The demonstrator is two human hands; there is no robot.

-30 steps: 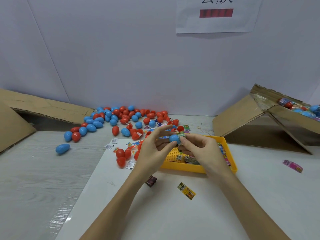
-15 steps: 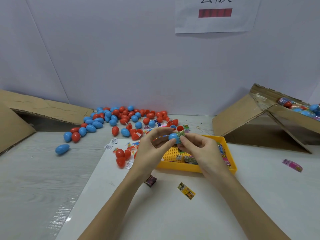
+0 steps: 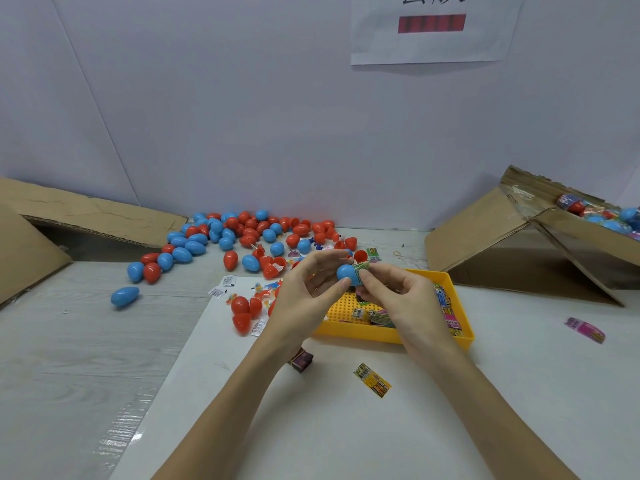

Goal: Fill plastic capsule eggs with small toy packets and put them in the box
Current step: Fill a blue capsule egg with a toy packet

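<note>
- Holding a blue egg half (image 3: 347,274) above the far left corner of the yellow tray (image 3: 394,336), the left hand (image 3: 304,299) pinches it between thumb below and fingers curled over the top.
- The right hand (image 3: 398,299) pinches a green packet (image 3: 362,268) at the open mouth of that half; the packet sticks partly out (how far it is in, I cannot tell).
- The tray sits toward the middle of the worktop (image 3: 86,341), on a white sheet (image 3: 311,427); more packets (image 3: 446,310) lie along its right side and on its studded floor.
- A pile of eggs (image 3: 242,237), red and blue mixed, spreads along the worktop's far edge against the wall; one blue egg (image 3: 124,296) lies alone nearer the left edge.
- A few red halves (image 3: 242,313) rest at the sheet's far left corner, beside small white slips (image 3: 221,287).
- A yellow packet (image 3: 372,380) lies on the sheet just in front of the tray, and a small dark toy (image 3: 302,361) shows beside the left wrist.
- A pink packet (image 3: 585,330) lies by itself toward the worktop's right edge.
- The box (image 3: 485,230) stands at the far right corner, flaps hanging open, with filled eggs (image 3: 609,216) visible inside.
- Another cardboard box (image 3: 86,216) sits at the far left corner.
- A paper notice (image 3: 429,36) hangs on the wall (its print is cut off at the top).
</note>
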